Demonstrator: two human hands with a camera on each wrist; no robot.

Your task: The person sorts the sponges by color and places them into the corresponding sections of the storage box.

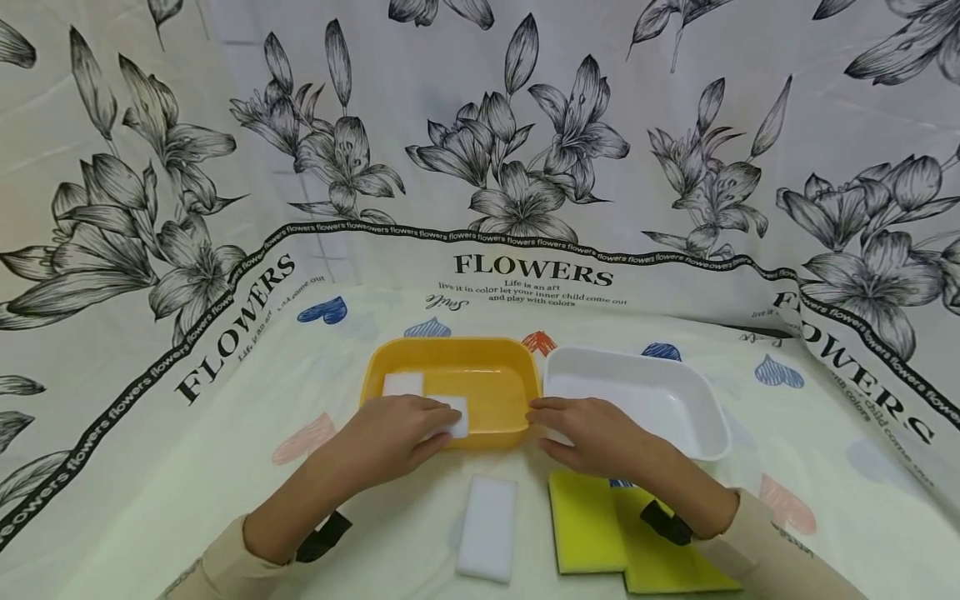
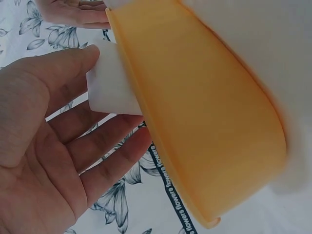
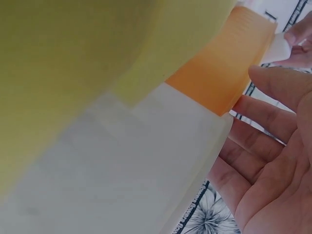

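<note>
My left hand pinches a white sponge block between thumb and fingers over the front of the yellow-orange tray. In the left wrist view the sponge stands partly above the tray's rim, its far part hidden behind the wall. Another white sponge block lies inside the same tray at its left. My right hand has loosely extended fingers at the right end of the yellow-orange tray, over the near left corner of a white tray. The right wrist view shows nothing held in that hand.
A white sponge block lies on the cloth in front of the yellow-orange tray. Two flat yellow sponge sheets overlap beneath my right forearm. Behind the trays hangs a flower-printed curtain.
</note>
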